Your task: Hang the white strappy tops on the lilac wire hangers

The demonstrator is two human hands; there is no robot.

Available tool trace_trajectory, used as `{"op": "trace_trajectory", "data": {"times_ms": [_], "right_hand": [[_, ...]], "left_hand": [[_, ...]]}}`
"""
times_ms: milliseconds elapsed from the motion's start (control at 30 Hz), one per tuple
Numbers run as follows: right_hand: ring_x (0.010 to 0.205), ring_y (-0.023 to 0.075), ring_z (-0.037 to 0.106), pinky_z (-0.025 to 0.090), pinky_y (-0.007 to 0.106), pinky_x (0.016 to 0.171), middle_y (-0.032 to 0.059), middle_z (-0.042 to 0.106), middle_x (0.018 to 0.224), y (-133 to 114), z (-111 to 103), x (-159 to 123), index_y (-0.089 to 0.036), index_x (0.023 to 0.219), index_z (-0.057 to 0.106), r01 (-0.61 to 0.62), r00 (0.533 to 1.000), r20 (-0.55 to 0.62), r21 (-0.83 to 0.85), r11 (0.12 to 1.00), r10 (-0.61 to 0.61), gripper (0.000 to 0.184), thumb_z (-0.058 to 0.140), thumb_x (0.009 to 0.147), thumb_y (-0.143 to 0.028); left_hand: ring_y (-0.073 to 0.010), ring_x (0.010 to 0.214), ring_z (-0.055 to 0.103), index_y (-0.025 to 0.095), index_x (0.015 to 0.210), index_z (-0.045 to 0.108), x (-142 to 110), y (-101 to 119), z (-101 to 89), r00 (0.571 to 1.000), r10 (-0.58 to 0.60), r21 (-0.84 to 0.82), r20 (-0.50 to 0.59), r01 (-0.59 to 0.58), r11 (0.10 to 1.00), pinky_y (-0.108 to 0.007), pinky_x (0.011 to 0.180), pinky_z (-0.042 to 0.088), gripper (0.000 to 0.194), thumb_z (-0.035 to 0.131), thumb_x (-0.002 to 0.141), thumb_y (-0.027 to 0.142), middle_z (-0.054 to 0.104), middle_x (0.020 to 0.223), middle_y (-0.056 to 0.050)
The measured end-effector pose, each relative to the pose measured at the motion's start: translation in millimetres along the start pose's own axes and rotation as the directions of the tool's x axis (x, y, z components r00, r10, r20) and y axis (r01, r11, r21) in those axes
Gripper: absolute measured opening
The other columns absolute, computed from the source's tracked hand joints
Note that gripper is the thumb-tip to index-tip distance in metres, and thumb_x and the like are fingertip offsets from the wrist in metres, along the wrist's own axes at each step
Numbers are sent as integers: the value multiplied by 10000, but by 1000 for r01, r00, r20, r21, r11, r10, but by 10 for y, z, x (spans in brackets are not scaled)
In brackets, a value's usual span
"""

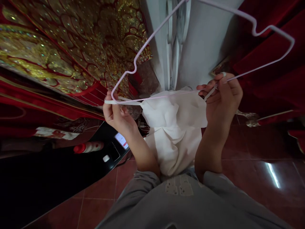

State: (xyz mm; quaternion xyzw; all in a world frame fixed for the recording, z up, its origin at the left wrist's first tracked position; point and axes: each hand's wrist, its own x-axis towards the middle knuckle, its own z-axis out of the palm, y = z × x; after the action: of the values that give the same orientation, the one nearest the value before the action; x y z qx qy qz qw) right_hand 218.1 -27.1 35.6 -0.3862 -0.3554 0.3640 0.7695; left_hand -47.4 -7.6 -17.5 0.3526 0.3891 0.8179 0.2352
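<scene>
A pale pink clothes hanger [150,38] is held out in front of me, its lower bar running across between my hands. Below the bar hangs a white garment [176,133] with thin straps. My left hand [119,113] is closed at the hanger's left corner, where the left strap [128,102] loops over the end. On the other side, my right hand [225,93] pinches the right strap [211,92] against the lower bar, well inside the hanger's right corner. The hanger's hook is out of view.
Red cloth with gold sequins [78,47] hangs at the left, and more red cloth [274,73] at the right. A black table [47,178] holds a red-capped bottle [89,147], a phone [122,140] and a small white case [106,158]. Grey doors [200,47] with handles stand ahead.
</scene>
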Motion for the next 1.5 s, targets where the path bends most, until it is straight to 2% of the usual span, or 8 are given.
{"op": "trace_trajectory", "data": {"times_ms": [233, 400, 667, 833, 967, 1200, 1367, 1500], "right_hand": [[665, 148, 700, 601, 341, 617, -31, 627, 708, 31, 46, -26, -310, 877, 685, 42, 999, -20, -27, 999, -42, 203, 745, 908, -502], [648, 130, 697, 582, 298, 585, -45, 630, 686, 50, 71, -24, -299, 862, 682, 47, 998, -30, -5, 999, -47, 183, 708, 931, -467], [638, 112, 704, 592, 269, 594, -61, 649, 683, 71, 78, -9, -265, 875, 675, 49, 998, -38, 24, 999, -48, 184, 714, 934, -435], [643, 124, 711, 594, 273, 585, -36, 643, 690, 127, 82, -12, -260, 867, 684, 67, 996, -55, 54, 996, -65, 222, 759, 933, -459], [699, 136, 727, 592, 278, 609, -32, 657, 726, 154, 63, -29, -284, 883, 693, 35, 999, -24, 63, 997, -33, 231, 777, 930, -493], [723, 131, 732, 581, 270, 625, -37, 665, 735, 197, 89, -53, -283, 886, 713, 6, 999, 32, 95, 995, -9, 194, 783, 927, -460], [711, 129, 738, 587, 259, 622, -32, 679, 725, 196, 132, -75, -276, 865, 724, -8, 1000, 6, 110, 994, 7, 179, 798, 905, -434], [740, 135, 754, 610, 260, 643, -29, 688, 747, 178, 110, -71, -273, 880, 712, -26, 1000, 12, 82, 996, 25, 203, 783, 917, -459]], "left_hand": [[-275, 1361, 693, 299, 1129, 818, 13, 162, 104, 999, 54, -27, 9, -53, 998, -325, 794, 590, 135, 757, 1008, 299, 814, 1265, 20], [-248, 1245, 744, 267, 1194, 824, 77, 258, 226, 970, 181, 42, 159, -190, 981, -412, 1131, 572, 290, 867, 924, 363, 809, 1294, -7], [-212, 1175, 713, 218, 1078, 791, 407, 514, 410, 870, -32, 149, 492, -48, 988, -348, 1071, 569, 115, 853, 982, 210, 753, 1043, 8], [-226, 1206, 682, 159, 828, 680, 541, 711, 599, 833, -355, 265, 423, 261, 928, -276, 985, 570, 211, 788, 1003, 111, 616, 778, 15], [-226, 1145, 714, 203, 829, 700, 531, 644, 585, 858, -298, 205, 418, 231, 951, -285, 890, 576, 236, 729, 1063, 211, 673, 836, 1], [-119, 760, 667, 249, 1015, 732, 393, 237, 367, 941, -238, -84, 240, 265, 961, -279, 741, 543, 182, 679, 1065, 83, 686, 772, 43], [-129, 733, 701, 239, 977, 733, 52, 177, 511, 894, -354, -203, 275, 414, 887, -283, 777, 617, 106, 716, 1058, 306, 749, 825, 7], [-162, 703, 713, 225, 899, 693, -104, 192, 609, 906, -274, -233, 323, 357, 904, -313, 795, 645, 284, 821, 975, 467, 682, 698, 20]]}}
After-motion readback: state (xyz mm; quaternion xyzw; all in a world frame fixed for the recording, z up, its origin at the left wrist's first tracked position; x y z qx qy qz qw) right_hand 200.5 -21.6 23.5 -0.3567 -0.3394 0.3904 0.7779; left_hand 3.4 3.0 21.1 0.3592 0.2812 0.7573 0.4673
